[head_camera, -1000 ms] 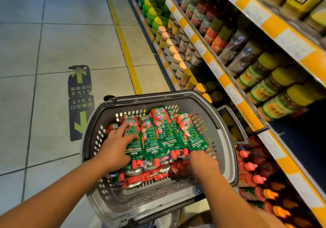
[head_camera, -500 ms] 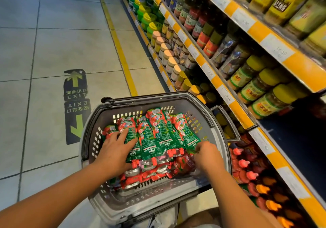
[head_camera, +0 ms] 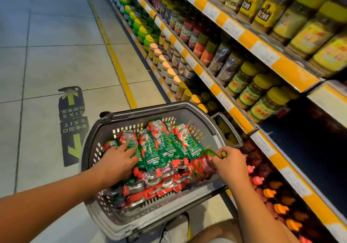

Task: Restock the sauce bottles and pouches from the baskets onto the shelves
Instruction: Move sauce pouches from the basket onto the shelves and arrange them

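Seen from head cam over grey basket (head_camera: pixel 105 135), packed w/ red-green sauce pouches (head_camera: pixel 159 147) lying flat in a shingled row, caps toward the person. Left hand (head_camera: pixel 117 161) laid flat on the left pouches, fingers spread and fairly straight, pressing rather than gripping. Right hand (head_camera: pixel 230 162) pinched on top edge of one pouch (head_camera: pixel 201 165) at basket's right side, thumb and fingers curled round it, pouch tilted up above the rest.

Likely soft, floppy, light; film prob. slick, so best taken by the sealed top edge or stiff cap end, not mid-body. Puncture risk low, sagging likely.

Basket held near store shelving (head_camera: pixel 242 115), yellow-edged w/ price tags, jars above, dark gap at right, red-capped bottles (head_camera: pixel 255 178) below. Tiled aisle floor (head_camera: pixel 56 64), yellow line, EXIT floor sticker (head_camera: pixel 72 122).
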The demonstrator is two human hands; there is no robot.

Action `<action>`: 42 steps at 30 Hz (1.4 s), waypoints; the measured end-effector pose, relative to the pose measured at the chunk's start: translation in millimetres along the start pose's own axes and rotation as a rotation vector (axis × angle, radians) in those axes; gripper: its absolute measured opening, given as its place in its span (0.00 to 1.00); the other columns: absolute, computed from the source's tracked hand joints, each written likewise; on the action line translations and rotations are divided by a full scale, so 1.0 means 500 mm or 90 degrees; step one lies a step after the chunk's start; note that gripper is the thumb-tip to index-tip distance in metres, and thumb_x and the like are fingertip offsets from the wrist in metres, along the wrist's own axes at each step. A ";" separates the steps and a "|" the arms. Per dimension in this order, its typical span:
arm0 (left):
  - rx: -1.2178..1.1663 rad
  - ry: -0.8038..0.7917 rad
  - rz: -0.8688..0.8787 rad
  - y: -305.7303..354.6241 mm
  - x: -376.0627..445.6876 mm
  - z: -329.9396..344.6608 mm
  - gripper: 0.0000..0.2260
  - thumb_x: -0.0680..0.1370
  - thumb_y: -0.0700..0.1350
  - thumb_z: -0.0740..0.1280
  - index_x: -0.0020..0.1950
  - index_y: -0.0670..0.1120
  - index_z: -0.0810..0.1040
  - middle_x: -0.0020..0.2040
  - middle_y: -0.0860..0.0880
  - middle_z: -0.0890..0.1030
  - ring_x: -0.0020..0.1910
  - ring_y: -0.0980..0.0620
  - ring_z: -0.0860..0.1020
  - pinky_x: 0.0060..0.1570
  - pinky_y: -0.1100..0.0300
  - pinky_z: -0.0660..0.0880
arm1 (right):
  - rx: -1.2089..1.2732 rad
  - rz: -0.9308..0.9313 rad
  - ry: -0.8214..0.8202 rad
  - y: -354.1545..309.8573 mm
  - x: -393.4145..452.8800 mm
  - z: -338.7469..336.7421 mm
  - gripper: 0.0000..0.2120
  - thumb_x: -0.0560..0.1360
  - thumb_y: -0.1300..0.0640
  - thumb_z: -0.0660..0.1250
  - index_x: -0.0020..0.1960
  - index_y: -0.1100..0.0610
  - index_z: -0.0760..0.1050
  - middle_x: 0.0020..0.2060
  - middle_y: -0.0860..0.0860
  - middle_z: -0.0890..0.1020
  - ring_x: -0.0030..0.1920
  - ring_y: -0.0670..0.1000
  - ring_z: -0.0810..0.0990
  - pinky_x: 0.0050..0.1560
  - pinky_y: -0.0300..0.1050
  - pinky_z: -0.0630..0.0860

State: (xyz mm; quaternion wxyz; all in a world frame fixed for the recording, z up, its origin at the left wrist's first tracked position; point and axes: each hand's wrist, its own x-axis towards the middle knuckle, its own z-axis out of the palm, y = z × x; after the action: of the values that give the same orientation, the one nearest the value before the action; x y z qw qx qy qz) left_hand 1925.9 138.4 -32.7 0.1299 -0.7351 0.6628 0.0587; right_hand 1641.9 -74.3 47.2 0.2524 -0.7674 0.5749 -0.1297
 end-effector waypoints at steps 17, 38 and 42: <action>-0.846 0.425 -0.273 -0.035 0.036 -0.263 0.06 0.83 0.46 0.67 0.51 0.55 0.83 0.42 0.56 0.86 0.44 0.54 0.84 0.45 0.53 0.82 | 0.447 0.053 0.199 0.031 -0.076 -0.162 0.03 0.74 0.53 0.77 0.43 0.50 0.84 0.39 0.48 0.87 0.36 0.48 0.86 0.31 0.47 0.82; -1.180 0.138 0.112 0.662 0.111 -0.587 0.07 0.85 0.42 0.63 0.54 0.46 0.81 0.48 0.45 0.87 0.48 0.47 0.86 0.43 0.52 0.84 | 0.663 0.075 0.657 0.427 -0.497 -0.629 0.07 0.78 0.64 0.73 0.42 0.55 0.82 0.42 0.53 0.86 0.44 0.52 0.87 0.37 0.44 0.84; -1.192 0.044 0.165 0.815 0.103 -0.587 0.08 0.85 0.42 0.62 0.57 0.42 0.80 0.51 0.41 0.87 0.51 0.45 0.86 0.49 0.49 0.83 | 0.660 0.113 0.756 0.529 -0.606 -0.650 0.06 0.78 0.64 0.72 0.43 0.58 0.79 0.40 0.51 0.85 0.43 0.50 0.87 0.37 0.43 0.83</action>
State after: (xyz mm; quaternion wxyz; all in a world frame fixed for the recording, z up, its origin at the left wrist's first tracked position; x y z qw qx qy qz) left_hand 1503.4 -25.5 189.3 -0.5404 -0.4627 0.4261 0.5588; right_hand 1174.3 79.4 205.4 0.2384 -0.3057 0.5387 -0.7480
